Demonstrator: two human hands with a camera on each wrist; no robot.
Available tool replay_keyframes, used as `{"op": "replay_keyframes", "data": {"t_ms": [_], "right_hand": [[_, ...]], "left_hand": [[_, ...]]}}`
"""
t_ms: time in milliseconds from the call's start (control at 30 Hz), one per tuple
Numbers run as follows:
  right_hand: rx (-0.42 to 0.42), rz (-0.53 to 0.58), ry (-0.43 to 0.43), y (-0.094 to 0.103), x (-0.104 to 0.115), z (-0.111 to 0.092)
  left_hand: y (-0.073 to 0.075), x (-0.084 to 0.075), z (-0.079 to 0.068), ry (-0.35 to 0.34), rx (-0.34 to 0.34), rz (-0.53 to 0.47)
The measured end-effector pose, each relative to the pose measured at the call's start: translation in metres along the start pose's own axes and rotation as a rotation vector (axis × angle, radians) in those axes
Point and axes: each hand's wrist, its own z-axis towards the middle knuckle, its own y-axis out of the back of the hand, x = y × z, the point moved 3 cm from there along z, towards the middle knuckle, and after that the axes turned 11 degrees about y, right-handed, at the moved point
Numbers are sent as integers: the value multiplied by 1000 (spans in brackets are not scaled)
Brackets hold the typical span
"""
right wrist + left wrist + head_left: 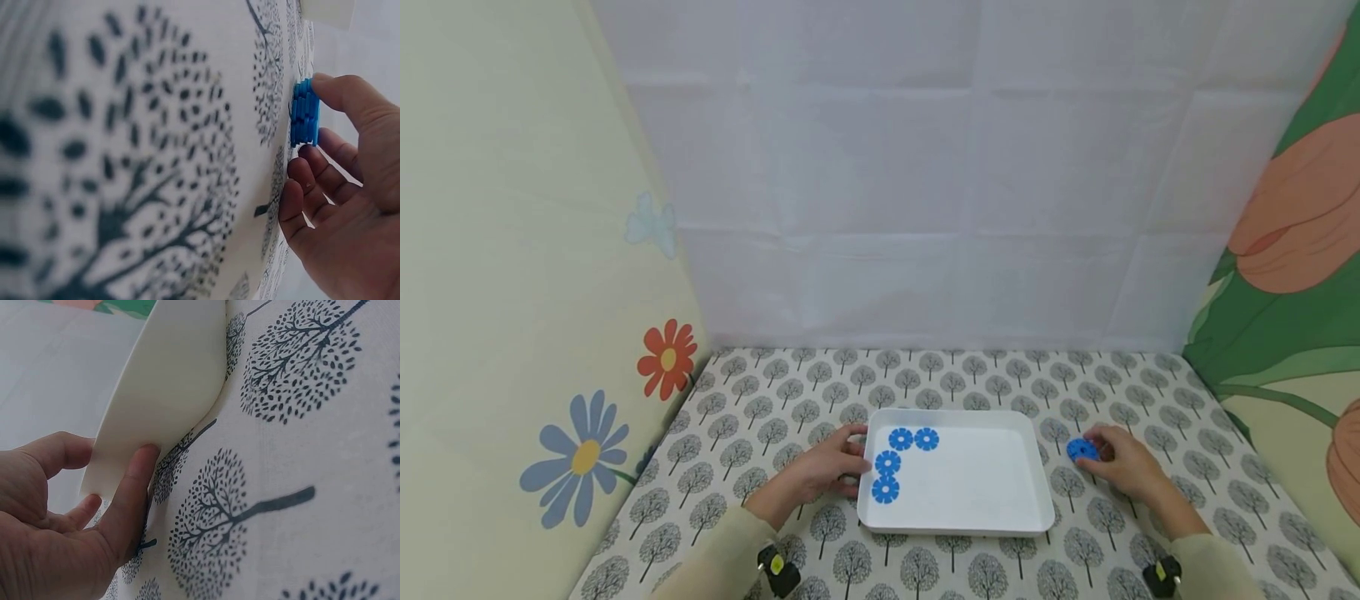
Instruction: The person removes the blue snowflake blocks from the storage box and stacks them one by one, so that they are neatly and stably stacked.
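Observation:
A white rectangular tray (970, 475) lies on the table, with several blue notched plastic discs (886, 489) flat along its left side and upper left corner. My left hand (831, 467) holds the tray by its left edge. In the left wrist view one finger reaches over the rim and another lies against the outer wall (169, 381). To the right of the tray, my right hand (1123, 462) pinches a short stack of blue notched discs (305, 115) between thumb and fingers, low over the tablecloth. Its other fingers are loosely bent below the stack.
The tablecloth (700, 475) has a grey tree print. A white sheet (880, 208) hangs behind the table, and printed flower panels stand at left and right. Dark devices (781, 575) are strapped to both wrists.

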Motion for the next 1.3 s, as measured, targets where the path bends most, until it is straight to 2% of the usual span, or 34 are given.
{"op": "replay_keyframes", "data": {"t_ms": [133, 300, 367, 533, 800, 1100, 1300], "right_hand": [[-6, 0, -27, 0, 0, 0], [-53, -2, -55, 4, 9, 1], [-71, 5, -24, 6, 18, 1], [-111, 7, 112, 5, 43, 7], [-106, 52, 146, -6, 75, 20], [-68, 168, 205, -27, 103, 37], [-43, 207, 180, -43, 121, 46]], "left_hand": [[0, 0, -1, 4, -7, 2], [0, 0, -1, 8, -11, 3], [0, 0, -2, 9, -12, 4], [0, -2, -2, 10, -16, 9], [0, -2, -2, 12, -18, 10], [1, -2, 0, 20, 2, 2], [2, -2, 2, 16, 17, 1]]}}
